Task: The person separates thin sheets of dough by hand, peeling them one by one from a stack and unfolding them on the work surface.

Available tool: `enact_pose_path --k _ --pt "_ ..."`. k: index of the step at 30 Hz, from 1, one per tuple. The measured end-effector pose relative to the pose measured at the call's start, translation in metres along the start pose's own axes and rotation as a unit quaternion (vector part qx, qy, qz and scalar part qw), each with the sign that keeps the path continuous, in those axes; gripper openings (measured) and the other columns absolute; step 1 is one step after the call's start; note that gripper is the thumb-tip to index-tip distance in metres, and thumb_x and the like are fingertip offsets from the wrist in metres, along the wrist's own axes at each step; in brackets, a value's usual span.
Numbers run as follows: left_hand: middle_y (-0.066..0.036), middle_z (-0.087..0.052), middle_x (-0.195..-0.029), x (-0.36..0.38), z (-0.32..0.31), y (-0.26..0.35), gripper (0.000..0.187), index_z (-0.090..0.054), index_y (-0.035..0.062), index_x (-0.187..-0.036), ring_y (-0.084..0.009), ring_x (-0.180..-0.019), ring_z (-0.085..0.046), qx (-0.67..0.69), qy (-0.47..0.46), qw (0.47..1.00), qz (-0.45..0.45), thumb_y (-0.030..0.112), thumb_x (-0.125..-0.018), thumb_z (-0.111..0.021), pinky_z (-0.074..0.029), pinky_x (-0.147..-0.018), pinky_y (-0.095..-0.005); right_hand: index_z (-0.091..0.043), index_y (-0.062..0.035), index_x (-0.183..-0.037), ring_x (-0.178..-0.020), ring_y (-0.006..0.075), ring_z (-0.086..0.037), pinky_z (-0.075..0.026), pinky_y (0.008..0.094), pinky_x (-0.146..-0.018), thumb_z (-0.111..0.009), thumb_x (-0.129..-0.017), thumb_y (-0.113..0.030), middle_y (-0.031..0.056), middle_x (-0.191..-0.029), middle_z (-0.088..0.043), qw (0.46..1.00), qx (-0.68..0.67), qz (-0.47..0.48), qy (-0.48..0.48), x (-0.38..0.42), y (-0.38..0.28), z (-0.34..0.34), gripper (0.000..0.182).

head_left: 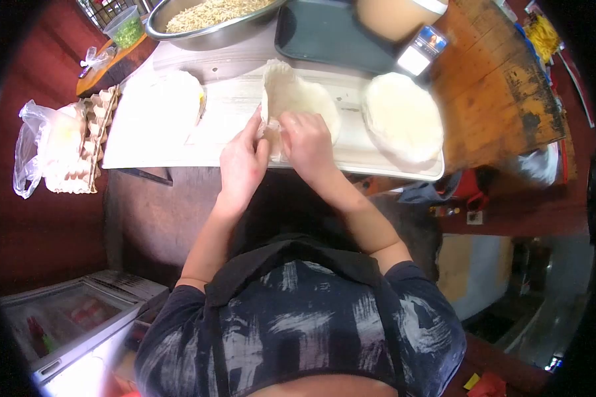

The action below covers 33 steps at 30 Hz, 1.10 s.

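Note:
Thin round pale wrappers [311, 99] lie on the white board before me, and one sheet's left side stands lifted. My left hand [244, 162] is closed at that raised edge, with thumb and fingers on the near end of the sheet. Curled beside it, my right hand [304, 142] pinches the near edge of the wrapper. Between the hands the sheet looks crumpled and see-through. A round stack of wrappers [404, 116] rests at the board's right end. On the left, another pale pile [169, 99] is washed out by glare.
Behind the board [235, 86] stand a steel bowl [198, 41] of shredded filling, a dark tray [324, 33], a tan container [391, 16] and a small box [422, 49]. Egg cartons [93, 142] sit left, near a tub [126, 30] of chopped greens. A glass-topped freezer [73, 317] is lower left.

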<state>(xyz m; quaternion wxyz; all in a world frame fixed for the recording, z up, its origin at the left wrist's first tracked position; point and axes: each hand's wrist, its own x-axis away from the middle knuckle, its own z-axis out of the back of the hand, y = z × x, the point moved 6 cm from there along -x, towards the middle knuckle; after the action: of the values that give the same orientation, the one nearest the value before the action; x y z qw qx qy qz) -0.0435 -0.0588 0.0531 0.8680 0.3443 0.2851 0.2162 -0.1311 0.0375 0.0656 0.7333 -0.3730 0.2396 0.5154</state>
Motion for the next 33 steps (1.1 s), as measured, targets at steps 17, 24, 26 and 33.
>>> enact_pose_path --k 17,24,26,33 --pt "-0.02 -0.059 -0.067 0.003 -0.007 0.002 0.05 -0.05 -0.0089 -0.127 -0.0314 -0.057 -0.06 -0.019 0.007 1.0 -0.006 0.014 -0.084 -0.058 -0.048 -0.055 -0.0385 -0.058 -0.0094 -0.085 -0.083 0.0236 -0.059 -0.041 0.0385 -0.078 -0.06 -0.077 -0.021 0.0067 -0.081 -0.058 0.997 0.037 0.039 -0.047 0.002 -0.003 -0.005 0.014" --pt "-0.028 -0.059 -0.076 0.004 -0.011 -0.005 0.045 -0.045 -0.0123 -0.128 -0.0418 -0.069 -0.061 0.037 0.005 0.999 -0.001 0.007 -0.088 -0.051 -0.049 -0.064 -0.0425 -0.058 -0.0084 -0.08 -0.075 0.0239 -0.057 -0.042 0.0375 -0.072 -0.061 -0.074 -0.015 0.0052 -0.073 -0.056 0.998 0.032 0.06 0.001 -0.001 -0.006 0.003 0.009" --pt "-0.029 -0.059 -0.077 0.003 -0.01 -0.005 0.045 -0.044 -0.0117 -0.129 -0.0428 -0.07 -0.061 0.046 0.005 0.999 -0.008 0.005 -0.087 -0.05 -0.048 -0.064 -0.0431 -0.059 -0.0083 -0.082 -0.076 0.0241 -0.058 -0.043 0.0375 -0.073 -0.061 -0.075 -0.012 0.0055 -0.075 -0.057 0.998 0.024 0.055 -0.015 -0.001 -0.003 0.001 0.009" --pt "-0.031 -0.06 -0.082 0.004 -0.01 -0.013 0.044 -0.046 -0.0083 -0.13 -0.0454 -0.075 -0.061 0.044 -0.003 0.999 0.023 0.002 -0.087 -0.049 -0.049 -0.068 -0.0455 -0.058 -0.0086 -0.082 -0.08 0.0221 -0.059 -0.042 0.036 -0.076 -0.058 -0.076 -0.012 0.0048 -0.077 -0.058 0.998 0.053 0.039 -0.013 0.002 0.003 -0.005 0.007"
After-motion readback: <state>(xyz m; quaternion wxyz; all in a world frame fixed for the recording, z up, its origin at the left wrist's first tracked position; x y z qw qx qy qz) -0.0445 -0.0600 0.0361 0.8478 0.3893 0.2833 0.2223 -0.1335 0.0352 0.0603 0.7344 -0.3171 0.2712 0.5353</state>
